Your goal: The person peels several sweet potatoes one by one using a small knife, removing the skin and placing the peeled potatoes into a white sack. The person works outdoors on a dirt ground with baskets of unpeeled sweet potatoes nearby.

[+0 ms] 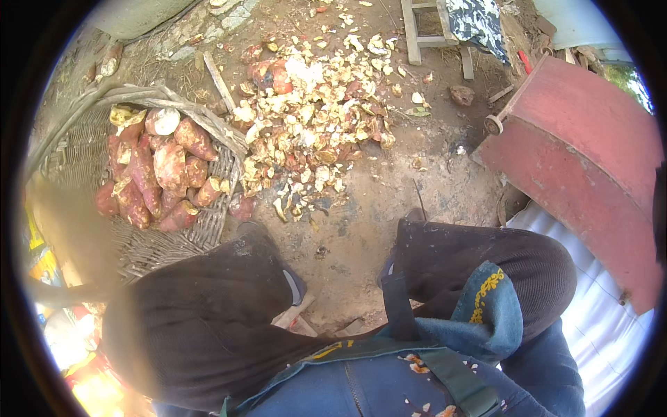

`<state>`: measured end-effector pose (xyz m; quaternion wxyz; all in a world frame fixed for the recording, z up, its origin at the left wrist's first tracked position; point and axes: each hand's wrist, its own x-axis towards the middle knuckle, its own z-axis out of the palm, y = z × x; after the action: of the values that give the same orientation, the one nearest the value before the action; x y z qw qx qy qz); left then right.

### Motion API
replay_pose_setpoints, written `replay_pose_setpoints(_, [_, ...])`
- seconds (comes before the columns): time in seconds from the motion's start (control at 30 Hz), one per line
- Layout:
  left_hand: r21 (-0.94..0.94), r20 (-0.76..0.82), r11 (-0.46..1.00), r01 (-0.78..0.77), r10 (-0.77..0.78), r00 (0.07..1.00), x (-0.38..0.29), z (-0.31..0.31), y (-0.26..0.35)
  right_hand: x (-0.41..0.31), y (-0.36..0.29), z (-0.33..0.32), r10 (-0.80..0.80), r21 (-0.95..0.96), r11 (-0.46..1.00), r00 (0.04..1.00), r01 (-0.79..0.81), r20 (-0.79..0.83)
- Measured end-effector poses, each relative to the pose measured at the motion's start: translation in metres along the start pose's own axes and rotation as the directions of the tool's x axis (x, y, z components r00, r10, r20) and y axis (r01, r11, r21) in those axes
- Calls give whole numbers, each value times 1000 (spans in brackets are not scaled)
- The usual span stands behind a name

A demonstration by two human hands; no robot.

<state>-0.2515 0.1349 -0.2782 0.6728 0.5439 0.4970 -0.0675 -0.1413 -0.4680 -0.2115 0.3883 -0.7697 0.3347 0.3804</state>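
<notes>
Neither of my hands is in view. Before me, to the left, stands a wicker basket [107,99] with a thick woven rim. Several red-skinned sweet potatoes [141,174] lie inside it, some with pale cut patches. Ahead of my feet, a wide heap of pale and brown peelings [318,122] covers the dirt. One sweet potato [241,206] rests on the ground between the basket and the heap. My bent knees in dark trousers [208,307] are spread apart. A blurred tan shape [78,229] crosses the left side; what it is I cannot tell.
A red metal panel or cart body [568,135] leans in at the right, above white sheeting [589,318]. A wooden stool or frame [413,39] with patterned cloth [477,26] stands at the back. A stone [461,96] and a wooden stick [219,81] lie on the ground.
</notes>
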Motion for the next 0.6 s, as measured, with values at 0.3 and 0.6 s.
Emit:
replay_pose_setpoints(0.3, [93, -108, 957, 275, -265, 958, -25, 33, -6, -12, -18, -27, 233, 113, 966, 972, -233, 7])
replay_pose_setpoints(0.6, [143, -105, 891, 430, -419, 902, -27, 75, -6, 33, -12, 25, 271, 227, 938, 962, -263, -6])
